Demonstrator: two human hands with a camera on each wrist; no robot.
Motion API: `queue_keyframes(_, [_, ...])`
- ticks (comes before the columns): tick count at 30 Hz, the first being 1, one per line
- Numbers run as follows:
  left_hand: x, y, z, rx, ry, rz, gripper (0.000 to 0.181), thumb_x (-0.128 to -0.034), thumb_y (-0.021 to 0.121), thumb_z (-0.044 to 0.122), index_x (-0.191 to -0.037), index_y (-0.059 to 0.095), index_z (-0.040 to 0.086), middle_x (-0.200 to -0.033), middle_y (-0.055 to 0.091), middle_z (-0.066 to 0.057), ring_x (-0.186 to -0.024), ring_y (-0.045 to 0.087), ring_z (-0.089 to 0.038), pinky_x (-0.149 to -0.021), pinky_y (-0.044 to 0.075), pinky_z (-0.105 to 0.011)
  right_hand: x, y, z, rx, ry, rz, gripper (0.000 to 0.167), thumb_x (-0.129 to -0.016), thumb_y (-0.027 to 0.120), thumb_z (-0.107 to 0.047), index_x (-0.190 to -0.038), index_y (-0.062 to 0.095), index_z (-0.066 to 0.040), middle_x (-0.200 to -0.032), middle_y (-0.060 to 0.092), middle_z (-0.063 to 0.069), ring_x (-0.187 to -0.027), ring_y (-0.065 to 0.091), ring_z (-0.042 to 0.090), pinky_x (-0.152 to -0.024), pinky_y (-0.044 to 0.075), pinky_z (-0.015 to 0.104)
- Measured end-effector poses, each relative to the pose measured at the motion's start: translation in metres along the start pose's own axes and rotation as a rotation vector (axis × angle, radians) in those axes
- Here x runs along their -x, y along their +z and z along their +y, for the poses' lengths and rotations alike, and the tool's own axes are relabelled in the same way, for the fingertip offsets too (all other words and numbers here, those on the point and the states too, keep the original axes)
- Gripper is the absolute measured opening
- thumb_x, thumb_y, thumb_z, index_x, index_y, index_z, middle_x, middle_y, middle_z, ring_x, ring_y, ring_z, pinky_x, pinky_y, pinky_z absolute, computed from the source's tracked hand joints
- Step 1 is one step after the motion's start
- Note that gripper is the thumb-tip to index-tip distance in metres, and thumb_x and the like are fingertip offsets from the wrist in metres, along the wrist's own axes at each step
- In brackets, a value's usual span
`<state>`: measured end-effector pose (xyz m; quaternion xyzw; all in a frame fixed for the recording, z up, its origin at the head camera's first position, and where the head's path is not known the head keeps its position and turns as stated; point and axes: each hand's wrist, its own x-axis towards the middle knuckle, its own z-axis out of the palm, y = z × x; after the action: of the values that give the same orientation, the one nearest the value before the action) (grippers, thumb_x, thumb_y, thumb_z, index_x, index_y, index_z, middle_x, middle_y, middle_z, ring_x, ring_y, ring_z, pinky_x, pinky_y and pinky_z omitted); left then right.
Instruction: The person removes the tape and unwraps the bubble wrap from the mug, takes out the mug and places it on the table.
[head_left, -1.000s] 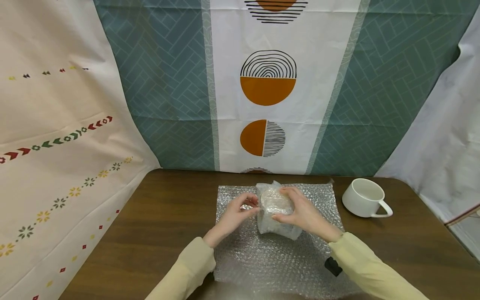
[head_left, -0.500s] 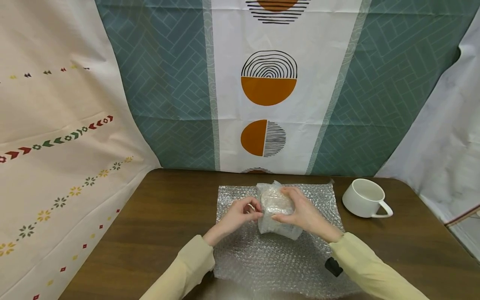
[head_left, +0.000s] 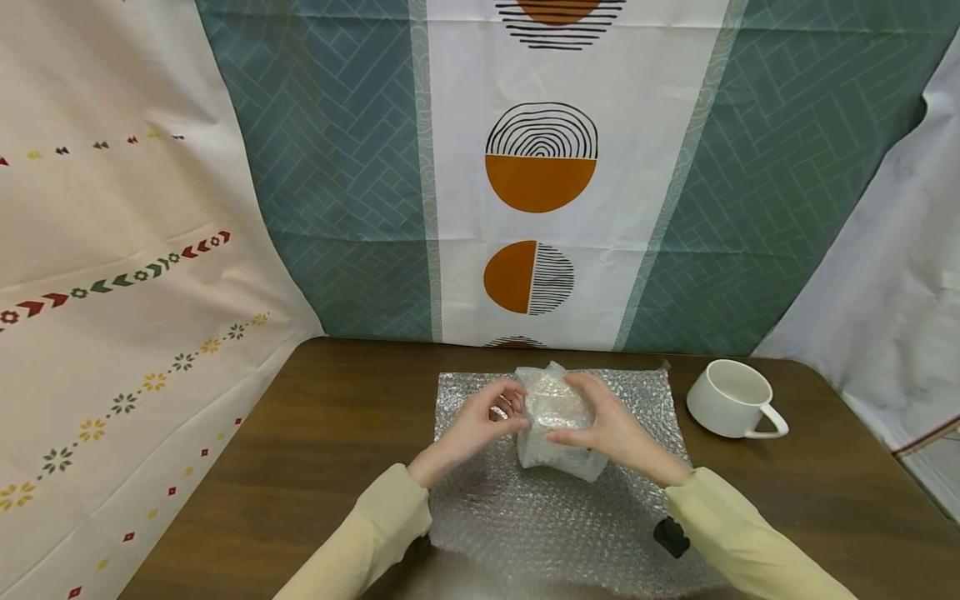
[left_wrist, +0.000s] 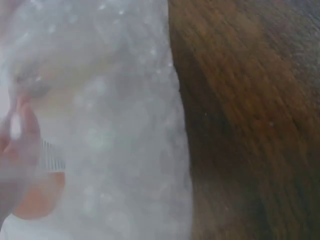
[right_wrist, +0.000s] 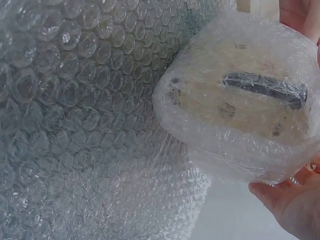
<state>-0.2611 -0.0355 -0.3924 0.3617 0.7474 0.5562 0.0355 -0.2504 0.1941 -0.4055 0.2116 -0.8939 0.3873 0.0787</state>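
Note:
A bundle in clear bubble wrap point(head_left: 558, 412) sits on a flat sheet of bubble wrap point(head_left: 540, 525). My right hand point(head_left: 621, 429) grips its right side, with the fingers at the back and the thumb in front. At the bundle's left side, my left hand point(head_left: 478, 427) holds the edge with curled fingers and thumb. In the right wrist view, something cream-coloured with dark marks shows through the wrapped bundle point(right_wrist: 240, 110); its kind is not clear. Blurred bubble wrap point(left_wrist: 120, 140) fills much of the left wrist view.
A white mug point(head_left: 726, 396) stands on the brown wooden table point(head_left: 337, 417), right of the sheet, its handle pointing right. A patterned cloth point(head_left: 536, 208) hangs behind the table. A small dark block point(head_left: 670, 536) is by the right sleeve.
My left fingers have lifted away from the thumb, widening the gap between them at the bundle's left edge. My right hand keeps its grip. The bundle and mug have stayed in place.

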Motion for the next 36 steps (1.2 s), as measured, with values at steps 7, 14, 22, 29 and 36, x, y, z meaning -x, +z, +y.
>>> queue_keyframes(7, [-0.002,-0.001,0.001,-0.02,-0.011,-0.018,0.039,-0.0852,0.061,0.001,-0.121,0.049,-0.008,-0.096,0.052,-0.024,-0.086,0.052,-0.032,-0.071,0.045,-0.041,0.001,-0.001,-0.003,-0.015,0.02,-0.018,0.093,-0.067,0.076,-0.048,-0.135,0.034,0.0,-0.138,0.028,0.019,-0.124,0.027,0.035,-0.095,0.025,0.056])
queue_keyframes(14, [-0.004,-0.002,0.002,0.005,-0.061,-0.028,0.043,-0.0847,0.062,0.002,-0.123,0.045,-0.007,-0.097,0.051,-0.024,-0.085,0.052,-0.028,-0.068,0.045,-0.033,0.002,-0.002,-0.002,-0.008,0.007,-0.002,0.091,-0.068,0.075,-0.047,-0.136,0.035,-0.001,-0.138,0.029,0.015,-0.124,0.028,0.034,-0.093,0.027,0.056])
queue_keyframes(22, [-0.005,-0.003,0.002,0.078,-0.087,-0.05,0.037,-0.0864,0.06,0.002,-0.12,0.048,-0.008,-0.098,0.048,-0.026,-0.086,0.049,-0.029,-0.065,0.044,-0.034,0.001,-0.001,0.0,0.036,-0.041,0.058,0.083,-0.07,0.077,-0.039,-0.133,0.039,0.001,-0.135,0.034,0.016,-0.122,0.031,0.035,-0.094,0.027,0.054])
queue_keyframes(29, [-0.013,-0.003,-0.004,0.124,-0.163,-0.059,0.033,-0.0917,0.051,0.005,-0.122,0.048,-0.007,-0.092,0.05,-0.016,-0.083,0.05,-0.028,-0.07,0.047,-0.035,0.001,-0.002,0.0,0.033,-0.036,0.063,0.082,-0.07,0.077,-0.039,-0.133,0.04,0.0,-0.134,0.034,0.016,-0.121,0.031,0.035,-0.093,0.027,0.055])
queue_keyframes(36, [-0.024,0.001,-0.019,0.035,-0.2,-0.002,0.021,-0.0926,0.054,0.015,-0.105,0.057,-0.001,-0.083,0.056,-0.009,-0.077,0.056,-0.03,-0.068,0.049,-0.037,0.0,-0.001,-0.001,0.051,-0.045,0.045,0.083,-0.07,0.076,-0.041,-0.132,0.04,0.001,-0.134,0.034,0.017,-0.12,0.032,0.035,-0.092,0.029,0.055])
